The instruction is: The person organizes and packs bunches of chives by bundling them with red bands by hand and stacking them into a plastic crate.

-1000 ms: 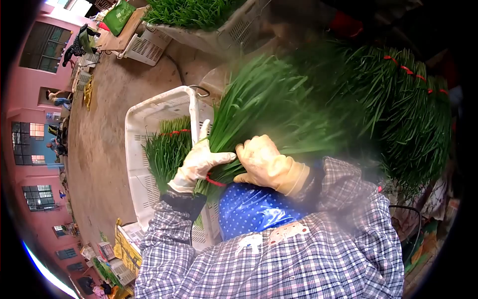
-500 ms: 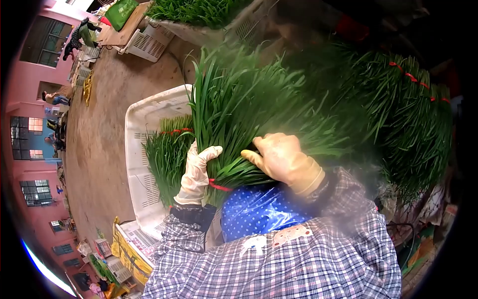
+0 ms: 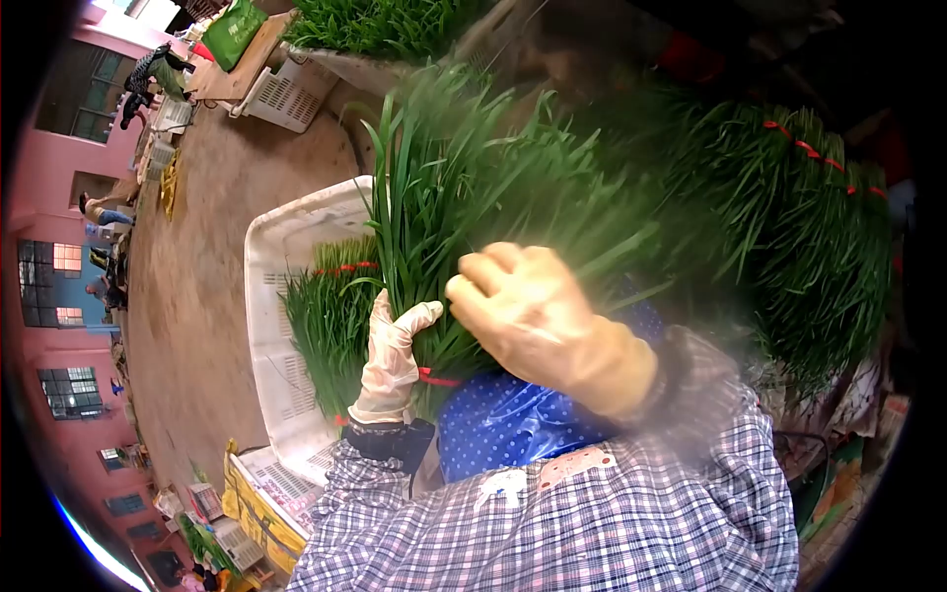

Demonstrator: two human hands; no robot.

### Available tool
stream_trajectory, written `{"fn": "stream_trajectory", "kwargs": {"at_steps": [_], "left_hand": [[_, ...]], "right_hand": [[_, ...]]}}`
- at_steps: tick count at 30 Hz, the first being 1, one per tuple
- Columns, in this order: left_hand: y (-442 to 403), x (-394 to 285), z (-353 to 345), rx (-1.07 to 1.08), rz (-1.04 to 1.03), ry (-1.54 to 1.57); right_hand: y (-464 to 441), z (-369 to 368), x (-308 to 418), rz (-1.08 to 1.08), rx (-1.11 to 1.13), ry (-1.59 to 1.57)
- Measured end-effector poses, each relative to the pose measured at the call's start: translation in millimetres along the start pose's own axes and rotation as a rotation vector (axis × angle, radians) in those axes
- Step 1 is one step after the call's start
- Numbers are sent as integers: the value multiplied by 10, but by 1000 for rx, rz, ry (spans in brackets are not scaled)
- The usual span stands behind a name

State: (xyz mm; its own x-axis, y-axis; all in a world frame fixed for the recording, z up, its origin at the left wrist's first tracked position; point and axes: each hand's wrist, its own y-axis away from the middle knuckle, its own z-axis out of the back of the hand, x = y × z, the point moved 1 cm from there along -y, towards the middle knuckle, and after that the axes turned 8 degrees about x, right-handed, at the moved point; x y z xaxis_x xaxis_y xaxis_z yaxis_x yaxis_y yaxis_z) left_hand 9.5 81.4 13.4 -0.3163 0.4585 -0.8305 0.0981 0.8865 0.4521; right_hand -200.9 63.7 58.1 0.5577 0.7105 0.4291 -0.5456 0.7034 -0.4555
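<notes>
A large bunch of long green leaves, apparently garlic chives (image 3: 424, 207), stands in front of me with a red tie (image 3: 435, 377) round its lower part. My left hand (image 3: 390, 355), in a pale glove, is wrapped round the bunch's left side with the thumb across its front. My right hand (image 3: 528, 316), in a yellowish glove, has its fingers curled in against the leaves on the right side. Its fingertips are partly hidden. Below the bunch lies a shiny blue polka-dot apron (image 3: 513, 419) on my lap.
To the left, a white plastic crate (image 3: 264, 326) holds tied chives (image 3: 330, 306). More red-tied bundles (image 3: 789, 237) are piled at right. Another crate of greens (image 3: 385, 30) stands at the far side. A yellow sack (image 3: 261, 513) is at lower left. People are in the background.
My right hand has moved up and slightly left over the leaves, its fingers now more curled. The leaves on the right have shifted and blurred. My left hand keeps its hold.
</notes>
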Motion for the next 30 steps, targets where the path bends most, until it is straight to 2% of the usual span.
{"fn": "stream_trajectory", "kwargs": {"at_steps": [1,3,4,5,7,9,11,12,15,17,18,20,21,22,23,25,27,29,30], "left_hand": [[-5,34,48,-38,-16,-6],[-9,158,208,-121,-54,-10],[6,104,175,-57,-40,-14],[-16,184,266,-63,-102,-21],[-21,127,268,3,-41,-11],[-26,159,249,-25,-43,-4],[-23,154,251,-33,-51,-13],[-15,152,255,-24,-53,-21],[-5,158,268,41,-52,-12],[-5,141,258,53,-50,-25],[41,187,252,-19,-94,-5],[131,132,138,54,-100,-196],[96,64,87,70,-51,-152],[68,-1,35,84,-1,-109],[47,-49,-23,121,-58,-112],[21,-166,-152,193,-304,-202],[43,-139,-121,201,-405,-274],[-43,69,88,149,-249,-221],[-71,135,151,135,-187,-196]], "right_hand": [[-27,-164,-48,18,-8,-25],[141,-615,-377,-130,226,-30],[148,-520,-398,-99,220,-98],[153,-439,-377,-104,162,-97],[71,-291,-368,-149,-93,-262],[-16,-105,-463,-278,-187,-302],[-101,56,-565,-479,-104,-273],[-157,91,-600,-500,-87,-220],[-311,-27,-769,-445,-33,-65],[-453,45,-804,-485,137,-97],[-514,63,-806,-500,222,-114],[-516,-22,-833,-495,303,-28],[-581,-41,-867,-467,322,27],[-576,-29,-866,-403,317,77],[-524,-21,-876,-327,297,134],[-462,-36,-984,-268,288,101],[-454,190,-835,-307,211,-72],[-394,247,-757,-346,217,-18],[-317,148,-813,-297,151,46]]}}
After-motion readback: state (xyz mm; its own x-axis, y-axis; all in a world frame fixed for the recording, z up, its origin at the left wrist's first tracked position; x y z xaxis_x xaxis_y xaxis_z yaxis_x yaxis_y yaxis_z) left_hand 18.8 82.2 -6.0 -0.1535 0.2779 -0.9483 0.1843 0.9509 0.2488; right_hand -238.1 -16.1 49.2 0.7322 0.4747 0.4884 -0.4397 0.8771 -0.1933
